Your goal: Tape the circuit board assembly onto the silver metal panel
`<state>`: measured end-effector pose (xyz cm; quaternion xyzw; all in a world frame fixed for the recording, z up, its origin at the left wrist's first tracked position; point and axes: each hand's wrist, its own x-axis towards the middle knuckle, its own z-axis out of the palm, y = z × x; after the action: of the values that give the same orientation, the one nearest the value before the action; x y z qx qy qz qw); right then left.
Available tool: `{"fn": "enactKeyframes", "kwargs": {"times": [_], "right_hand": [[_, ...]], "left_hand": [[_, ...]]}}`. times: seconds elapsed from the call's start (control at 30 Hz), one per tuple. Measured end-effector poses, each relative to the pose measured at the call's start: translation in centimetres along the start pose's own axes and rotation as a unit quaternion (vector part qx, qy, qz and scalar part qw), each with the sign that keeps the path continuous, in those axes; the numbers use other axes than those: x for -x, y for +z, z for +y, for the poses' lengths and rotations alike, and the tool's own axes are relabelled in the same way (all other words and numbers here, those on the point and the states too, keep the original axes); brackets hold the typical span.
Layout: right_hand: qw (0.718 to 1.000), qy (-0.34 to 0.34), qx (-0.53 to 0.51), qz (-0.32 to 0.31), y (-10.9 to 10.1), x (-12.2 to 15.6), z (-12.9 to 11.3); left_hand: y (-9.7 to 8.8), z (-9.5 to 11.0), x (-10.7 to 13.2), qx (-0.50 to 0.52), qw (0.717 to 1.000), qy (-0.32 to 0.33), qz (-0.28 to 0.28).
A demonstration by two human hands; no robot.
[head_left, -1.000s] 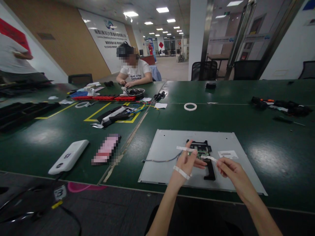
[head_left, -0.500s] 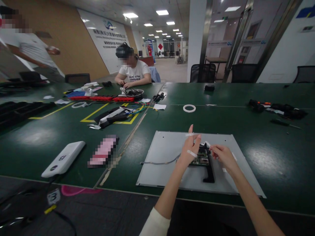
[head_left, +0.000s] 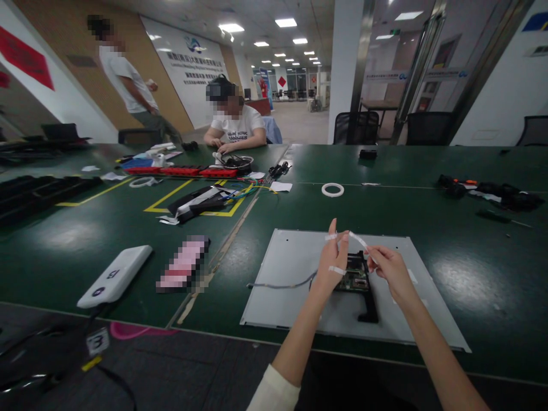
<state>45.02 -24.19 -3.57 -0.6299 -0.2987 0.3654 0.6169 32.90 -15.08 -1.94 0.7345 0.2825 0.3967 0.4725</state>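
We hold a white strip point(head_left: 358, 240) above the panel point(head_left: 280, 260).
Our right hand point(head_left: 390, 271) pinches one end; the other is right at our left hand point(head_left: 331, 265), though we cannot tell whether that hand grips it. The board point(head_left: 358, 282) and black frame point(head_left: 369, 308) lie on the panel.

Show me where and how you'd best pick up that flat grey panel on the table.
Probably by its left and right edges, coming from both sides: the grey panel lies flat, broad and thin, and the circuit board and black bracket sit around its middle, away from those edges. On the left, grip clear of the cable, which runs out to that edge.
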Motion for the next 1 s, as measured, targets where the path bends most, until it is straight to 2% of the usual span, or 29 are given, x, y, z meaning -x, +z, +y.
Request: {"fn": "enactKeyframes", "kwargs": {"times": [0.2, 0.37, 0.5, 0.67, 0.83, 1.0], "right_hand": [[0.996, 0.043, 0.082, 0.008, -1.0, -0.1, 3.3], [0.990, 0.040, 0.135, -0.004, -1.5, -0.3, 4.0], [0.983, 0.038, 0.176, -0.027, -2.1, -0.3, 4.3], [0.967, 0.058, 0.245, -0.048, -3.2, -0.4, 4.7], [0.926, 0.043, 0.371, -0.058, -3.4, 0.3, 3.6], [0.849, 0.000, 0.527, 0.017, -1.9, 2.2, 2.3]], "left_hand": [[0.5, -0.4, 0.4, -0.119, 0.988, 0.029, -0.090], [1.4, -1.4, 0.9, -0.219, 0.962, 0.041, -0.159], [1.7, -1.9, 0.9, -0.257, 0.950, 0.045, -0.170], [1.6, -2.0, 0.5, -0.239, 0.958, 0.050, -0.149], [1.5, -1.8, 0.4, -0.246, 0.955, 0.039, -0.160], [1.6, -1.8, 0.3, -0.260, 0.951, 0.037, -0.166]]}}
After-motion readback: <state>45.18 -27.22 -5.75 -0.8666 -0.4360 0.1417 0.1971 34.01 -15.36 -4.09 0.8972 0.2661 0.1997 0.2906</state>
